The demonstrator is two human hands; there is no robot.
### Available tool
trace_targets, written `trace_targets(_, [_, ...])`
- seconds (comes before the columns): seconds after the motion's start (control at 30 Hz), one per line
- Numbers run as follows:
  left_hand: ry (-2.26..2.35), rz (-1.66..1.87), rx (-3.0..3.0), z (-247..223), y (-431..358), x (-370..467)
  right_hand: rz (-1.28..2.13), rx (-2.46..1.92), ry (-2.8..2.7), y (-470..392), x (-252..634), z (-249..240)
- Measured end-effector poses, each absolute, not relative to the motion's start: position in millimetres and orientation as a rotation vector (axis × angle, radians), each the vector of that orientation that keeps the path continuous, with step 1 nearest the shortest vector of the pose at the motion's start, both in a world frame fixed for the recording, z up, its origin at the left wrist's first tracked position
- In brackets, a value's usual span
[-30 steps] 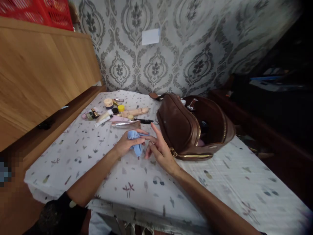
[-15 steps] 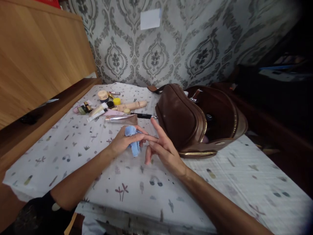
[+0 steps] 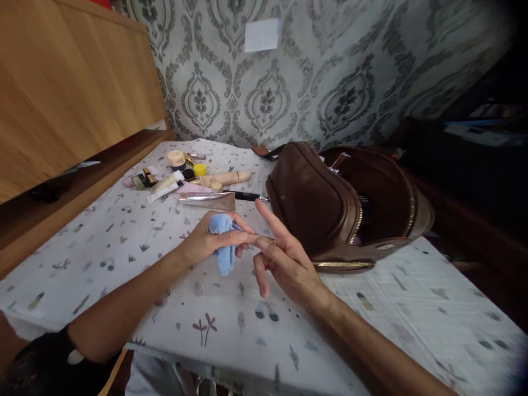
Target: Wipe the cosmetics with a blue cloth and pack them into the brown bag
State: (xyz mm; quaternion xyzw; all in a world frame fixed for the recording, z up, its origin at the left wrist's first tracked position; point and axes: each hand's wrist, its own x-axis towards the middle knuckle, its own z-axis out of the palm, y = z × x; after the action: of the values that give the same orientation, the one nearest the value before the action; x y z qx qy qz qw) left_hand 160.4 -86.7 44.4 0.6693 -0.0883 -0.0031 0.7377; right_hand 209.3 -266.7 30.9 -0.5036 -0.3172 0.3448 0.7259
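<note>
A person's left hand gripped a soft, light-blue fabric cloth above a white tablecloth printed with small motifs, the cloth bunched between thumb and fingers. The right hand met the left at the fingertips, its index finger extended and the others bent; whether it pinched anything could not be told. Just beyond the hands lay a shiny silver-pink squeeze tube and a slim black pen-shaped stick, near a peach-coloured tube and a yellow-lidded jar. An unzipped brown leather bag stood at right.
</note>
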Motion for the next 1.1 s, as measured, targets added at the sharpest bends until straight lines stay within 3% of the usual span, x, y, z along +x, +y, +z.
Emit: trace_targets(1.1, [-0.149, -0.042, 1.436, 38.0, -84.9, 160.6, 0.726, -1.17, -0.676, -268.7, 207.2, 32.7])
